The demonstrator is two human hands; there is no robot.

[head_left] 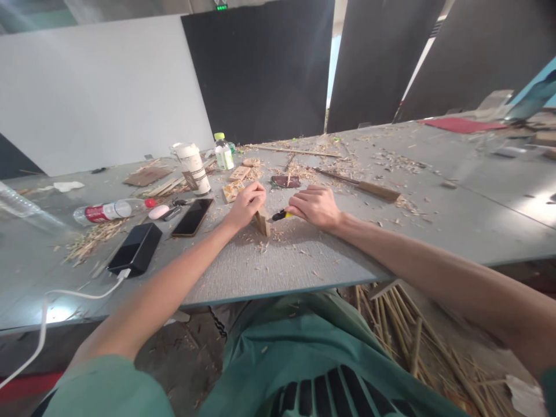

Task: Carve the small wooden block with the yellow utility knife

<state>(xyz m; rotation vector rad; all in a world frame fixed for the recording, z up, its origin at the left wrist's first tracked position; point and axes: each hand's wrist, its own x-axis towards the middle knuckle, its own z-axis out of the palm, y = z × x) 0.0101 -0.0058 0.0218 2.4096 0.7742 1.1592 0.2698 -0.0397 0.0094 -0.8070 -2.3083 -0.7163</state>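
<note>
My left hand (247,204) is closed on a small wooden block (262,223) that stands on edge on the grey table (304,260). My right hand (313,206) is closed round a yellow and black knife (281,215) whose tip points at the block. Wood shavings lie around the block. Both forearms reach in from the near edge.
Left of my hands lie a black phone (193,217), a black power bank (135,249) with a white cable, a plastic bottle (108,211) on its side, a paper cup (193,168) and a small green-capped bottle (223,152). A long wooden stick (360,185) lies behind. Bamboo strips (408,336) cover the floor.
</note>
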